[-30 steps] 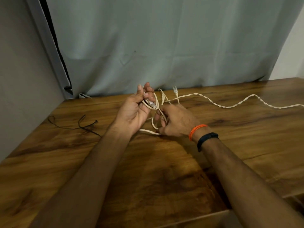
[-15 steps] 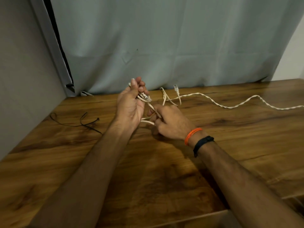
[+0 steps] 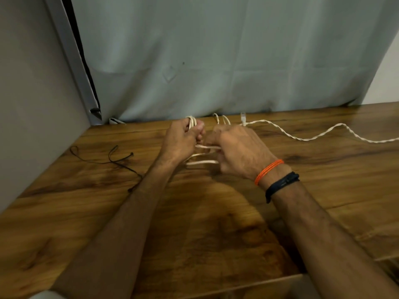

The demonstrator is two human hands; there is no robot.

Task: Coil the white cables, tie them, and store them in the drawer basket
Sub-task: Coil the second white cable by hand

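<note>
Gripping white loops in curled fingers, the left hand (image 3: 181,140) holds the white cable (image 3: 287,133) above the wooden table (image 3: 216,223). Strands stretch across to the right hand (image 3: 239,152), fisted around them; the slack trails right along the tabletop.

The cable (image 3: 302,138) I'm working with is white, leaning to cream, and its loose run shows a twisted, rope-like pattern. The table (image 3: 216,223) under my arms is warm brown wood with darker streaks and knots in the grain. A thin black cord (image 3: 108,161) lies on it to my left. On my right wrist I wear a bright orange band (image 3: 268,170) of several thin threads and, just behind it, a black band (image 3: 281,184). The curtain (image 3: 216,61) at the back is a plain pale grey-green. The wall (image 3: 26,83) at left is plain beige-grey.
</note>
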